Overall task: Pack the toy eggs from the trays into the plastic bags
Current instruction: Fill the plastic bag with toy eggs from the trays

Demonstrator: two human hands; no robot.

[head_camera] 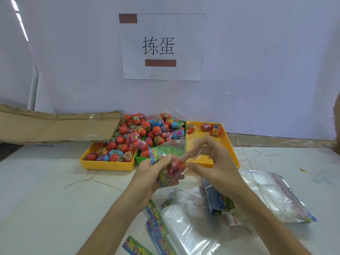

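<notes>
Right now your left hand (152, 173) grips the printed header edge of a clear plastic bag (171, 150) above the table (55, 190), and your right hand (215, 162) pinches the bag's film, with a red toy egg (176, 167) inside it between your hands, blurred through the plastic. Behind, the left yellow tray (108, 165) and the green tray (141, 159) are heaped with eggs, the green one mostly hidden; the right yellow tray (228, 142) holds a few at its far end. Spare bags (193, 214) lie below your wrists, cut off by the frame's bottom edge.
</notes>
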